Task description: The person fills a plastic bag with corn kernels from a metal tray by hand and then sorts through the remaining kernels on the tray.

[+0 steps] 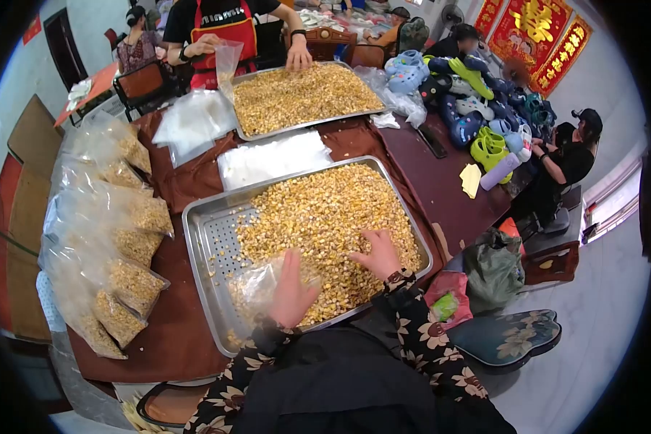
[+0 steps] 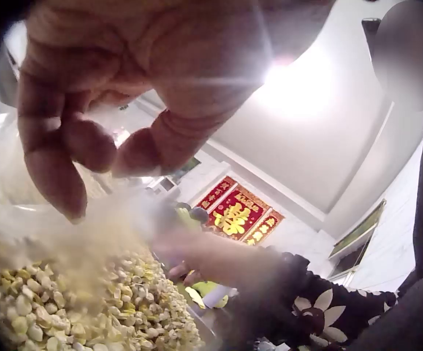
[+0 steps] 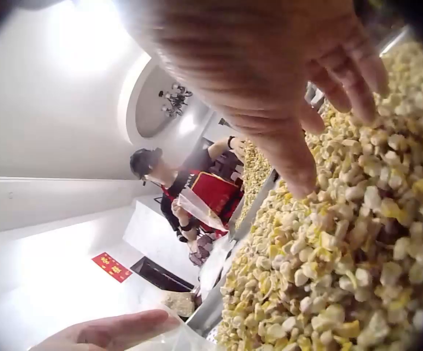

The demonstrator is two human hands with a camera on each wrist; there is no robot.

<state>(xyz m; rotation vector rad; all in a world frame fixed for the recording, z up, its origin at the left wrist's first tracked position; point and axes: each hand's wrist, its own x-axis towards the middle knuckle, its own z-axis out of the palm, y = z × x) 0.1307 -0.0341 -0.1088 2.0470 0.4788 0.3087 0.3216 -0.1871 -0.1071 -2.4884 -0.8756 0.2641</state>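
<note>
Left hand at the clear bag, lower centre, whether pinching it could not be told; right hand, its fingers apart, touched kernels in the tray, where small scoops into a wide, low-held mouth seemed tidiest.

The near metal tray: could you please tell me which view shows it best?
The head view, since nearly the whole near tray is visible; both wrist views show only parts of its rim beside kernels.
</note>
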